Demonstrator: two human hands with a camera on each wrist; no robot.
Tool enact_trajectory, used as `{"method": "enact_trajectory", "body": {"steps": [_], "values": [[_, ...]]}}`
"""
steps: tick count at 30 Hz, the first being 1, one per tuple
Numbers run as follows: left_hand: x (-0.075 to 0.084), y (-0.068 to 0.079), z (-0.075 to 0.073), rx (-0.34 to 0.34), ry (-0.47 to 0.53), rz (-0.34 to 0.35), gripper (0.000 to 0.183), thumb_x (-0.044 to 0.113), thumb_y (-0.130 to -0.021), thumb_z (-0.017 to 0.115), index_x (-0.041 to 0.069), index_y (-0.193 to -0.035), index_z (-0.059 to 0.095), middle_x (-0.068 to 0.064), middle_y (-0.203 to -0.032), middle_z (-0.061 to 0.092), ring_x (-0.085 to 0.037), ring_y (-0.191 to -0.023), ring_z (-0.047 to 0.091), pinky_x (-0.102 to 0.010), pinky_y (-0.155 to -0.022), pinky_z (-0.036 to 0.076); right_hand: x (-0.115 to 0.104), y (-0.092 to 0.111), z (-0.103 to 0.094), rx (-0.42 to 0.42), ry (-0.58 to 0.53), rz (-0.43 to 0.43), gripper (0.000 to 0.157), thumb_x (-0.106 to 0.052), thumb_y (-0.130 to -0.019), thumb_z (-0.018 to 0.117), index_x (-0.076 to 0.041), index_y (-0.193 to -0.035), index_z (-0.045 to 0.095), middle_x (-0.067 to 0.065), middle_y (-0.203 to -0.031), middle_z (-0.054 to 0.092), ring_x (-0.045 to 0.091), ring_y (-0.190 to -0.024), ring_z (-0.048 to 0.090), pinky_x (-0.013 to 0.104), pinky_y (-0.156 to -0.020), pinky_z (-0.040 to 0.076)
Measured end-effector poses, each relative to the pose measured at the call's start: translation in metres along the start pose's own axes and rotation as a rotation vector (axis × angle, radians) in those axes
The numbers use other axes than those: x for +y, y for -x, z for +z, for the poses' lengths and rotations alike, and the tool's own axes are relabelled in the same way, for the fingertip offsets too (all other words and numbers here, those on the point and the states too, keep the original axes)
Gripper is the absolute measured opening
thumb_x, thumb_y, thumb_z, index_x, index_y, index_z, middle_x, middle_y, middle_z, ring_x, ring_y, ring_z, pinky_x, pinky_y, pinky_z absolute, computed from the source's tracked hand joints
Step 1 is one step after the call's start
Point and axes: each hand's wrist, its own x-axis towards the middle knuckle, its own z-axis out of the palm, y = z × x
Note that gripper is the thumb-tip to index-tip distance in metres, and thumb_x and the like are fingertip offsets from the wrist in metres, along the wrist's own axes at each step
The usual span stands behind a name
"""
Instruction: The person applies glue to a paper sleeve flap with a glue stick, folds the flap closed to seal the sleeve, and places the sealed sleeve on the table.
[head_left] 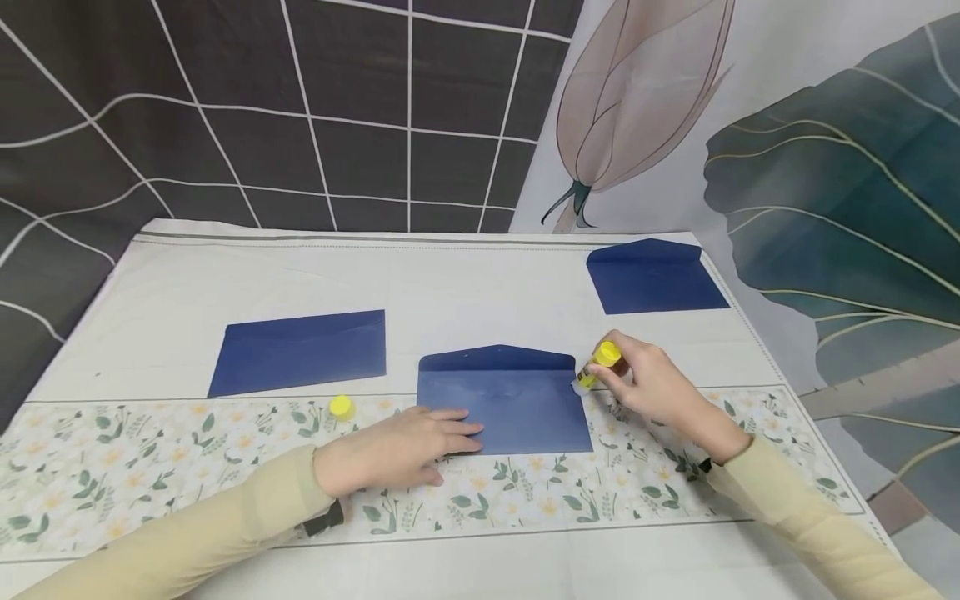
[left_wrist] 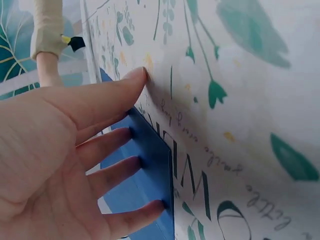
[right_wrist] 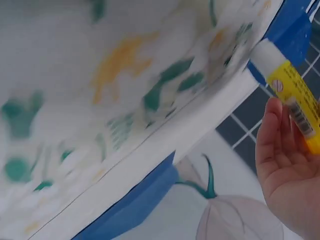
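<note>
A dark blue envelope (head_left: 510,408) lies in front of me with its flap folded open toward the back. My left hand (head_left: 420,443) rests on its left part, fingers spread and nearly straight; the left wrist view shows the fingertips (left_wrist: 134,162) on the blue paper near its edge. In my right hand (head_left: 652,383) is a yellow glue stick (head_left: 600,365), gripped between thumb and fingers and tilted. Its white tip end (right_wrist: 268,55) points down at the envelope's right edge, just below the flap. The yellow cap (head_left: 342,407) stands apart, left of the envelope.
A second blue envelope (head_left: 303,354) lies at the left, its flap down. Another envelope (head_left: 660,279) with its flap up lies at the back right. The tablecloth (head_left: 480,287) is white with a flowered band. Behind the table hang a dark checked curtain (head_left: 360,150) and a floral one.
</note>
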Motion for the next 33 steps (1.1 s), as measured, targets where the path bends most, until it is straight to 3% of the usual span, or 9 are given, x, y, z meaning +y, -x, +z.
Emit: {"method": "enact_trajectory", "body": {"steps": [4,7,10,14,19,23,33], "values": [[-0.003,-0.004,0.000,0.066,-0.016,0.003,0.049,0.016,-0.083,0.073,0.016,-0.131,0.060,0.000,-0.142,0.053,-0.022,-0.133,0.046,-0.050,-0.104,0.044,0.006,0.006,-0.006,-0.026,0.008,0.047,0.018,-0.024,-0.095,0.061,-0.009,-0.100,0.054,-0.003,-0.069,0.060,0.005,-0.056,0.051,0.021,-0.049,0.044],[-0.006,-0.008,-0.004,0.130,-0.023,-0.003,0.044,0.016,-0.081,0.074,0.015,-0.124,0.064,-0.001,-0.132,0.061,-0.021,-0.125,0.054,-0.045,-0.102,0.046,0.008,0.011,-0.011,-0.024,-0.054,0.097,0.018,-0.023,-0.095,0.060,-0.008,-0.103,0.055,0.002,-0.078,0.064,0.009,-0.062,0.053,0.023,-0.051,0.045],[-0.009,-0.017,-0.012,0.217,-0.010,-0.022,0.046,0.016,-0.078,0.076,0.012,-0.123,0.064,-0.003,-0.128,0.063,-0.022,-0.122,0.056,-0.044,-0.104,0.045,0.009,0.013,-0.015,0.006,-0.160,0.148,0.018,-0.019,-0.096,0.058,-0.005,-0.107,0.055,0.007,-0.088,0.064,0.012,-0.068,0.056,0.023,-0.055,0.045],[-0.014,-0.030,-0.024,0.298,0.037,-0.083,0.063,0.017,-0.074,0.081,0.009,-0.132,0.057,-0.007,-0.140,0.054,-0.027,-0.133,0.047,-0.046,-0.110,0.038,0.012,0.011,-0.017,0.054,-0.379,0.160,0.019,-0.008,-0.096,0.054,0.004,-0.110,0.051,0.007,-0.090,0.062,0.011,-0.072,0.059,0.022,-0.059,0.048],[-0.021,-0.045,-0.034,0.306,0.082,-0.133,0.092,0.022,-0.066,0.087,0.007,-0.144,0.042,-0.011,-0.152,0.039,-0.030,-0.141,0.035,-0.050,-0.114,0.031,0.011,0.007,-0.016,0.119,-0.664,0.148,0.012,-0.003,-0.097,0.050,0.000,-0.108,0.050,-0.009,-0.087,0.068,0.006,-0.076,0.062,0.017,-0.069,0.051],[-0.027,-0.054,-0.034,0.301,0.085,-0.145,0.107,0.029,-0.061,0.090,0.006,-0.148,0.034,-0.011,-0.153,0.036,-0.029,-0.141,0.034,-0.051,-0.113,0.032,0.010,0.003,-0.012,0.149,-0.851,0.145,0.009,-0.005,-0.098,0.048,-0.010,-0.104,0.051,-0.008,-0.091,0.071,0.005,-0.078,0.064,0.017,-0.073,0.052],[-0.030,-0.063,-0.032,0.269,0.076,-0.141,0.119,0.038,-0.055,0.093,0.004,-0.149,0.029,-0.011,-0.151,0.040,-0.028,-0.138,0.038,-0.047,-0.111,0.036,0.002,-0.002,-0.008,0.154,-1.092,0.113,0.013,-0.004,-0.100,0.042,-0.010,-0.106,0.051,-0.002,-0.097,0.071,0.008,-0.083,0.065,0.020,-0.076,0.051]]}}
